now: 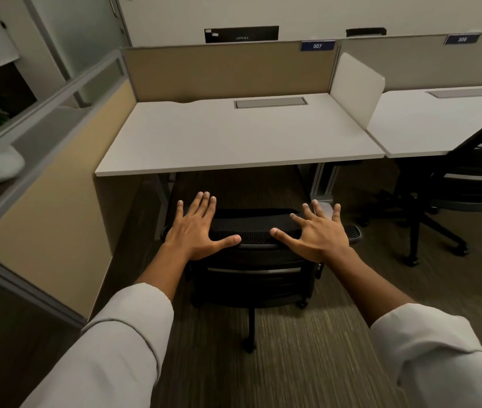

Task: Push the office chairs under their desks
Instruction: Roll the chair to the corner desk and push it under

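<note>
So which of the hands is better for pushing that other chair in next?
Probably the right hand: the second chair stands on the right by the neighbouring desk. The left hand is farther away.

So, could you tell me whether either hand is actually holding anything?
No: left hand and right hand rest flat on the black mesh office chair's top edge.

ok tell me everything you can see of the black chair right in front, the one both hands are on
The black office chair is seen from behind, facing the white desk, its seat not yet under it. Its backrest top is dark mesh with a curved rim; a pale band crosses the lower back. One armrest pad juts out right. A black leg with a caster points toward the camera on the carpet. The left hand and right hand lie flat, fingers spread, on the backrest top.
</note>
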